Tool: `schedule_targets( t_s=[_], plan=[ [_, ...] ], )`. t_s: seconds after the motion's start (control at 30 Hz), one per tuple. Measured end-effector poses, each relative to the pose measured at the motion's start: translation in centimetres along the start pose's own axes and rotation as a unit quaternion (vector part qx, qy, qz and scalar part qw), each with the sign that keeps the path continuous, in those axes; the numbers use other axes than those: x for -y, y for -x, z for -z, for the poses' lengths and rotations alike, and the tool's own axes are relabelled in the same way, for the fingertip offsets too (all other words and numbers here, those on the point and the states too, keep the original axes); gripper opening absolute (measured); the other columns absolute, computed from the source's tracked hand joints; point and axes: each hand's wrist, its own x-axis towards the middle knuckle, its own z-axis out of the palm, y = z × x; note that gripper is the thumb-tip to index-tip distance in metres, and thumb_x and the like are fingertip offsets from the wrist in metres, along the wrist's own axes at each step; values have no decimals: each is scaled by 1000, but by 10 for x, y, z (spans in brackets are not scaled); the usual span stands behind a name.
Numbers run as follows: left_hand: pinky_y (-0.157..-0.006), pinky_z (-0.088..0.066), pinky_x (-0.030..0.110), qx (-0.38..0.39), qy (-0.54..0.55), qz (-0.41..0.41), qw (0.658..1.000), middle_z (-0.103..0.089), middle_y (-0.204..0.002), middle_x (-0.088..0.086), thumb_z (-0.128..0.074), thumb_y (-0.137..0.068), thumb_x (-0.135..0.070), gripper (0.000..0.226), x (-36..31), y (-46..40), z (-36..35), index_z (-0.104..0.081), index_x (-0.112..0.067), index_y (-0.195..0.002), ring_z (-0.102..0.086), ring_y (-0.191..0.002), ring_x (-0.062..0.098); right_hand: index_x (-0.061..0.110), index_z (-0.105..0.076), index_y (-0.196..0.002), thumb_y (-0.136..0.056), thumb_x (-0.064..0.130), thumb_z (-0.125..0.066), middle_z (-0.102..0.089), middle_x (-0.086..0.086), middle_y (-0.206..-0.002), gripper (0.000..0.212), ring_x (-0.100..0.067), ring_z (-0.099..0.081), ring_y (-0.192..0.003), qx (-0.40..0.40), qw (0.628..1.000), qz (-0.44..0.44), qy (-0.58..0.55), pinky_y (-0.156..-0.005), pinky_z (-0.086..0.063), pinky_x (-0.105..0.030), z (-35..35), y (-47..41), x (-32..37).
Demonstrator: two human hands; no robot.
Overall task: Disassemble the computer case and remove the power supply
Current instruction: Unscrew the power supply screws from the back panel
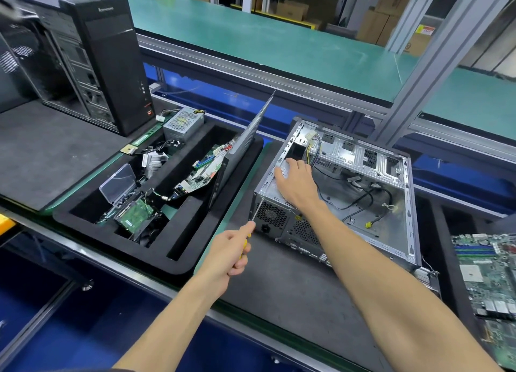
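Far left on the grey mat: black Lenovo tower [111, 58] standing upright, side open, bays bare. Just right of it, black foam tray [178, 262] with compartments; back compartment has a loose grey power supply unit [183, 124] with its cable bundle, a RAM stick [145, 137] lies on the tray's rim beside it. Near compartments hold a clear plastic box [117, 185], a hard drive [134, 218] board-side up, heatsink [153, 160], and a green motherboard [201, 171] tilted on edge. Grey side panel [245, 137] leans in the tray's right slot, top edge up and away. Left hand [231, 250] grips a yellow-handled screwdriver [252, 220], fingers curled tight round the handle, tip at the top-left rear corner of the case by the PSU screw. Computer case [391, 212] lies on its side on the dark mat, open side up, rear panel toward the camera. Power supply [275, 204] still seated in the near-left corner of the chassis, fan grille and mains socket facing out. Right hand [296, 181] rests flat on top of the power supply, fingers spread and mostly straight, gripping nothing. Loose black cables [360, 195] on the chassis floor, yellow connector [369, 225] among them. Far right: another green motherboard [488, 274] flat in a second tray, cut off by frame edge.
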Motion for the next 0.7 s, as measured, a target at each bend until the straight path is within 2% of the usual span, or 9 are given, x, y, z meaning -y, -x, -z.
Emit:
schedule_targets(
  t_s=[0.03,0.13,0.2,0.27,0.33,0.4,0.5,0.6,0.7],
  plan=[
    [-37,-15,21,-6,-4,-17,1000,-51,-65,-2,-72,-91,-32,32,2,0,0,-51,-8,-86,-26,-44,11,14,-39,-148,-103,45,-38,-42,-7,-146,55,-23,-30,-139,0,1000,1,2,-103,-40,-44,0,0,0],
    [-36,-23,20,-31,28,-48,998,-60,-72,3,-76,-87,-15,25,7,3,2,-58,0,-96,-36,-45,10,14,-39,-148,-103,45,-38,-43,-7,-146,55,-23,-30,-138,1,1000,1,1,-103,-40,-44,-1,0,-1],
    [-37,-27,20,-32,54,-39,997,-72,-80,6,-74,-89,-20,24,7,4,3,-66,1,-98,-41,-46,10,14,-40,-148,-102,45,-39,-43,-7,-145,55,-23,-30,-138,-1,1000,2,3,-103,-39,-44,-1,0,-1],
    [-36,-25,19,-11,69,-4,998,-76,-83,6,-67,-95,-31,31,5,5,4,-70,0,-98,-41,-44,10,14,-40,-147,-102,45,-39,-44,-7,-145,55,-24,-31,-138,-3,1000,4,3,-104,-39,-44,-1,0,-1],
    [-33,-19,18,21,76,35,996,-68,-70,3,-54,-102,-39,42,3,4,4,-71,0,-101,-34,-40,8,13,-41,-147,-102,44,-39,-44,-7,-144,55,-23,-31,-137,-4,1000,4,3,-104,-39,-44,-1,0,-1],
    [-33,-14,19,29,58,41,997,-52,-60,0,-47,-104,-43,46,2,3,1,-67,-1,-99,-25,-38,8,14,-40,-148,-102,44,-39,-44,-7,-144,55,-23,-31,-137,-2,1000,3,2,-104,-38,-43,-1,0,0],
    [-36,-14,19,5,3,-11,1000,-42,-59,-4,-67,-94,-39,36,3,2,-1,-46,-11,-86,-21,-43,11,14,-40,-148,-102,44,-39,-44,-7,-145,55,-23,-31,-137,-1,1000,3,0,-104,-38,-43,-1,1,0],
    [-34,-20,19,-24,23,-41,999,-58,-68,1,-73,-90,-19,24,7,4,4,-56,-2,-92,-31,-42,10,14,-40,-148,-102,44,-39,-43,-8,-145,55,-24,-31,-137,-4,1000,4,1,-105,-38,-44,-1,1,0],
    [-36,-22,19,-26,24,-26,999,-74,-81,6,-68,-94,-29,28,7,4,9,-69,-1,-99,-39,-44,10,15,-39,-150,-102,45,-39,-42,-6,-147,57,-23,-29,-140,-5,1000,0,1,-106,-39,-44,-1,1,-1]
  ],
)
